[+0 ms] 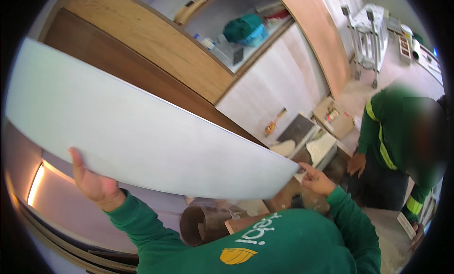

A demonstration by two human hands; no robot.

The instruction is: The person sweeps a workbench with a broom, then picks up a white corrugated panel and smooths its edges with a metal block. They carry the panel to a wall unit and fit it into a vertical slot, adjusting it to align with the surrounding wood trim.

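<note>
A long white panel (pixel 142 127) stretches in front of me from the far left to the middle right, sloping down toward the right. My left hand (pixel 97 184) grips its lower edge near the left part; the thumb lies on the near face and the other fingers are hidden behind or beneath the board. At the panel's right end, my right hand (pixel 318 179) pinches the corner between thumb and fingers. Both arms are in green sleeves.
A co-worker in a green top (pixel 392 132) crouches at the right. Behind the panel stands a wooden cabinet (pixel 156 42) with open shelves holding cloth and bottles. A brown cylinder (pixel 193 225), a cardboard box (pixel 335 117) and a wheeled white stand (pixel 371 38) are around.
</note>
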